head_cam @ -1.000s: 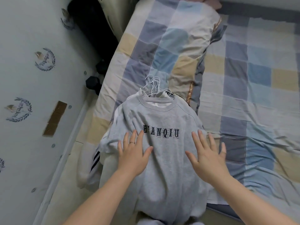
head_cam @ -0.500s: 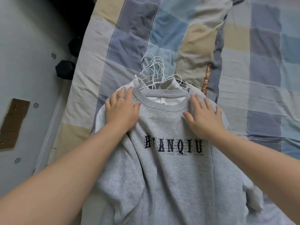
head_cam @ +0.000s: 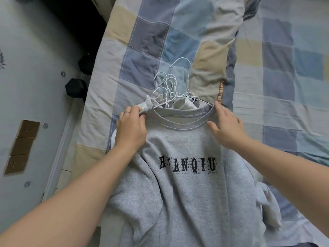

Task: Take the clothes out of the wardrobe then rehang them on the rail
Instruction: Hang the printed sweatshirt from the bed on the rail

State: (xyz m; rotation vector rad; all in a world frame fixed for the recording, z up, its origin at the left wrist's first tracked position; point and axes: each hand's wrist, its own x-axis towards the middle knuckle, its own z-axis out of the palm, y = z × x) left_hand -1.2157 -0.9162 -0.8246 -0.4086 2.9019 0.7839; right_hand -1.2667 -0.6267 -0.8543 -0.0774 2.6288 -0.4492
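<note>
A grey sweatshirt (head_cam: pixel 187 189) printed HIANQIU lies face up on top of a pile of clothes on the bed. Several white wire hangers (head_cam: pixel 170 88) stick out past its collar, their hooks bunched together. My left hand (head_cam: pixel 130 127) pinches the left side of the grey collar and pulls it sideways. My right hand (head_cam: pixel 227 127) holds the right side of the collar, fingers over its edge. White garments (head_cam: pixel 183 105) show inside the neck opening; the clothes underneath are mostly hidden.
The bed carries a checked quilt (head_cam: pixel 160 38) in blue, grey and beige, and a matching sheet (head_cam: pixel 284 77) to the right. A pale wall (head_cam: pixel 32 86) with brown sockets (head_cam: pixel 21 145) runs along the left. Black dumbbells (head_cam: pixel 75 87) lie in the gap by the bed.
Both hands slid up the sweatshirt from its chest to the collar. They have gone from lying flat on the shoulders to gripping the collar's two sides and stretching it open.
</note>
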